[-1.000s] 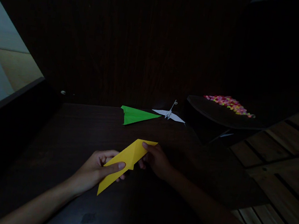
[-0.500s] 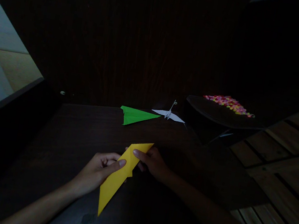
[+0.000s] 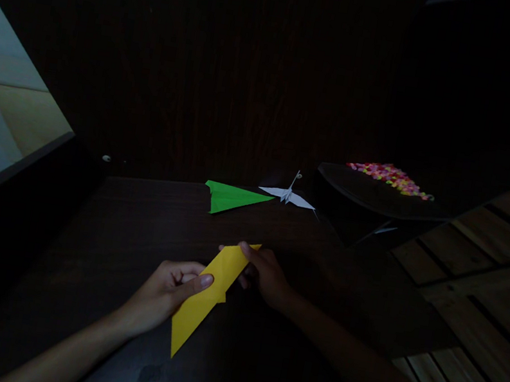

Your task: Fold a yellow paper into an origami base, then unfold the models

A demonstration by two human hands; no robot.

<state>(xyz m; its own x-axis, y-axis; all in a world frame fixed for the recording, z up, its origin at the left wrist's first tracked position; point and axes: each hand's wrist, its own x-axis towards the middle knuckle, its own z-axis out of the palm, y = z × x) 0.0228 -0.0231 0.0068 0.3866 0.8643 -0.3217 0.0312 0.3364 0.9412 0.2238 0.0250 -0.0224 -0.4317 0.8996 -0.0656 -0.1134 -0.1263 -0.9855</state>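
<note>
A folded sheet of yellow paper [image 3: 202,303], long and slanted with pointed ends, is held between both hands above the dark table. My left hand [image 3: 169,294] pinches its left edge, thumb on top and fingers behind. At the upper right end, my right hand [image 3: 265,274] grips the paper near its tip, the thumb lying on the edge. A small yellow point sticks out on the paper's right side. The fingers behind the sheet are partly hidden.
Beyond my hands on the dark table [image 3: 133,216] lie a green paper plane [image 3: 236,201] and a white paper crane [image 3: 287,195]. A shelf [image 3: 357,192] at the right bears many small pink, red and yellow pieces [image 3: 391,177]. Wooden slats [image 3: 492,322] lie at far right.
My right thumb has slid up and right along the yellow paper towards its upper tip. The paper's lower point has risen slightly. My left hand has barely moved.
</note>
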